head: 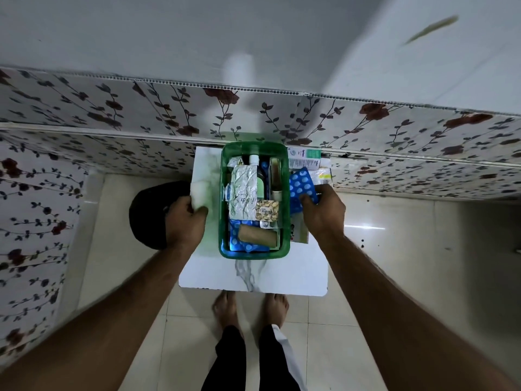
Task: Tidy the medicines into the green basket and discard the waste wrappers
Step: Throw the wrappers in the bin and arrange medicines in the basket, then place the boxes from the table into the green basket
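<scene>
Standing at the small marble-topped table [296, 275], I am midway through sorting. The green basket [284, 221] sits between my two hands, already crowded with a bottle [258, 176], a crumpled foil strip [242, 193], a strip of gold capsules [267, 210] and a brown roll [258, 237]. The black bin [146, 218] stands just outside my left hand [184, 220], which is closed around a white wrapper [199, 193], thumb and fingers pinching its lower edge. My right hand [324, 213] is curled around the near end of a blue blister pack [300, 187] just outside the basket's right wall. Boxes [306, 159] lie beyond that hand. Judged from here, the wrapper goes left into the bin and the pack lifts over the rim into the basket.
</scene>
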